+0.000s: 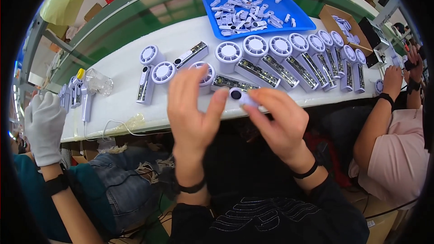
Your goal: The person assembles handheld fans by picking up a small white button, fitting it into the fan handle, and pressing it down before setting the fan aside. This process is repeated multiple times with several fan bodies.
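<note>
My right hand (282, 119) pinches a small lavender plastic cover piece (244, 97) with a black round spot, just above the table's near edge. My left hand (192, 106) is raised beside it, fingers stretched up and slightly blurred. Its thumb tip comes close to the piece; whether they touch I cannot tell. Behind my left hand a lavender handheld fan (206, 75) is partly hidden. Its handle lies open, showing a green circuit board (233, 83). More such fans (256, 45) lie in a row to the right, boards exposed.
A blue tray (296, 26) of loose lavender pieces stands at the back, beside a cardboard box (330, 20). Left are more fans (149, 55), a plastic bottle (100, 83) and a white cable (118, 122). Co-workers sit on both sides, one wearing a white glove (45, 129).
</note>
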The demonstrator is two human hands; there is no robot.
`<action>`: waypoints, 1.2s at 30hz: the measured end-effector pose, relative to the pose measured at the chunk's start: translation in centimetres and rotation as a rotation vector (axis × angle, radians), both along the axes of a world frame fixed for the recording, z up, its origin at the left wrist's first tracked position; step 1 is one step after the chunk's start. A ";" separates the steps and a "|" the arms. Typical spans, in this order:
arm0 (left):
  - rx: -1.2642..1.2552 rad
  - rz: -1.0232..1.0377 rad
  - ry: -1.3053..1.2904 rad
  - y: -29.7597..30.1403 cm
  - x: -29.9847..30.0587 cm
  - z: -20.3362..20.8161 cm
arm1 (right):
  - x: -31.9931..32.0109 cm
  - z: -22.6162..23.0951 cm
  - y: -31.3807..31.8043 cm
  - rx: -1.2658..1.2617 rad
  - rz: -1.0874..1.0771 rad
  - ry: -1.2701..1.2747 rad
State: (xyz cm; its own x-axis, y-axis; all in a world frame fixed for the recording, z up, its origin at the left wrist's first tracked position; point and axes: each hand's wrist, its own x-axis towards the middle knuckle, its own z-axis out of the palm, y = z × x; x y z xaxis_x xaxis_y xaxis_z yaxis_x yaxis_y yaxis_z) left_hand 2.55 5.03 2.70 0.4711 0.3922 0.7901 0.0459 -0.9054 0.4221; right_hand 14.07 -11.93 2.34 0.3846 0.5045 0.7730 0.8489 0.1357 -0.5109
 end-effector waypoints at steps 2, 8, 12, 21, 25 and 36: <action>0.069 -0.001 0.131 2.3 -0.2 0.2 | 0.9 0.0 0.4 -0.099 -0.050 0.090; -0.054 -0.070 0.450 3.3 -2.1 0.4 | 2.6 -0.6 2.3 -0.135 0.010 -0.027; -0.111 -0.041 0.498 2.2 -3.6 1.0 | 2.7 -1.0 3.4 -0.143 0.121 -0.025; 0.025 -0.386 0.392 4.2 -1.8 0.6 | 2.9 -1.0 3.5 -0.217 0.221 0.084; -0.110 -0.464 0.374 4.9 -1.7 -0.3 | 2.3 -1.2 3.3 -0.250 0.223 0.131; -0.008 -0.460 0.197 5.1 -1.0 -2.1 | 2.2 -2.1 3.7 -0.173 0.200 0.174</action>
